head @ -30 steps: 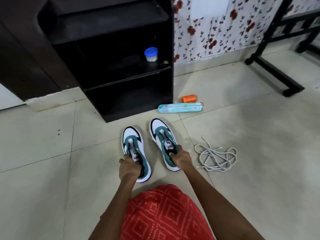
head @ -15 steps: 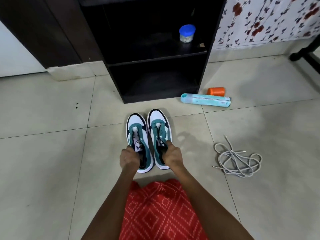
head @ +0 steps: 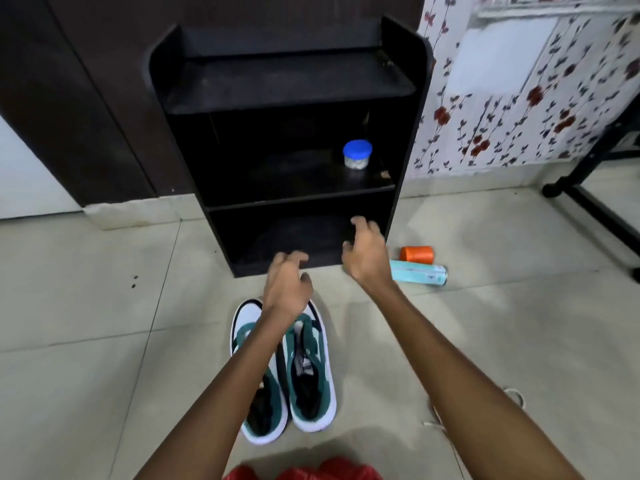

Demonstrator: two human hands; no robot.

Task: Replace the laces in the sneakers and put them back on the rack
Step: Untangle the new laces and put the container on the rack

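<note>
Both hands were empty, with the fingers loose and a little spread. The left hand (head: 287, 289) hung over the toes of the sneakers (head: 310, 386). The right hand (head: 367, 258) was in front of the bottom shelf of the black, boxy rack (head: 284, 81). The soft green and white sneakers sat side by side on the smooth tiled floor (head: 104, 375), under the left arm. A bit of pale, thin lace (head: 517, 396) peeked out beside the right arm.
</note>
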